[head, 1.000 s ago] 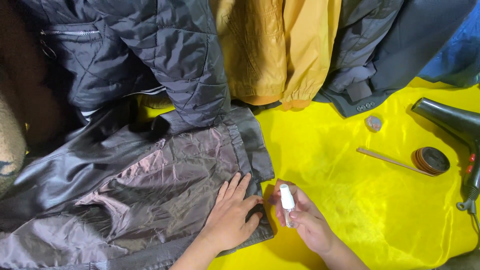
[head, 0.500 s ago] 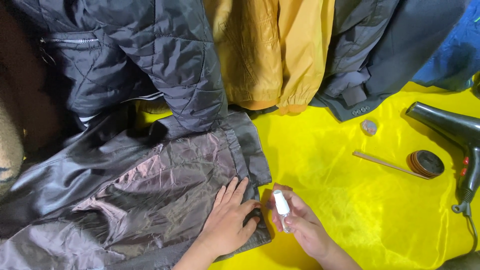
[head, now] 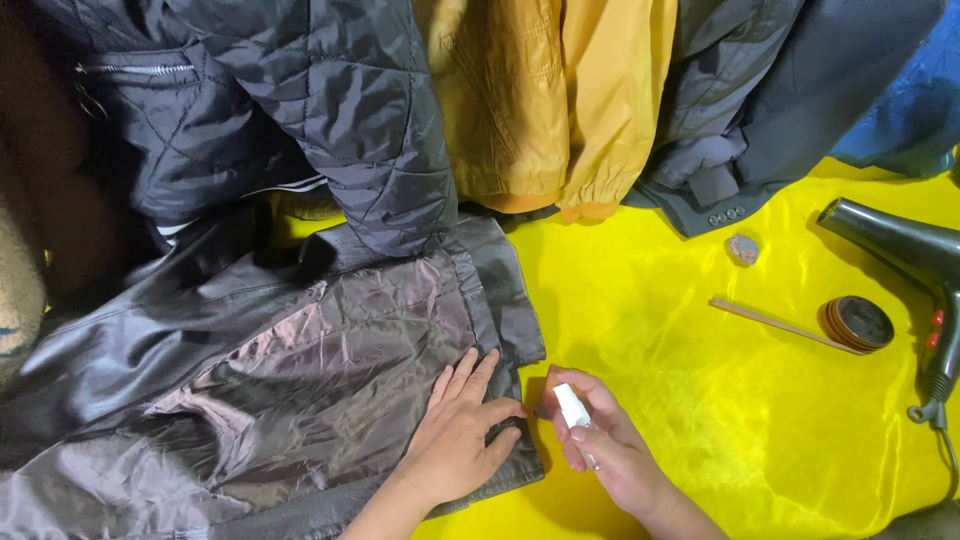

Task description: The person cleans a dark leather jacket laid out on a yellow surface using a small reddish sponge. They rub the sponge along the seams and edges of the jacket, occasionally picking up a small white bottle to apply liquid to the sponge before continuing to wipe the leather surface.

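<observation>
Lying flat on the dark jacket (head: 300, 390), left hand (head: 455, 440); right hand (head: 610, 455) just beside, gripping small white bottle (head: 572, 406).

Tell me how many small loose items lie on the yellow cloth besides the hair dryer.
3: a small stone-like lump near the grey jacket's cuff, a thin stick to its lower right, and a round tin at the stick's right end. Jackets may hide more.

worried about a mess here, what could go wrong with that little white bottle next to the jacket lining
1. The right hand holds the small white bottle close to the jacket lining; stray liquid could mark it.
2. The left hand lies flat by the hem and could get wet.
</observation>
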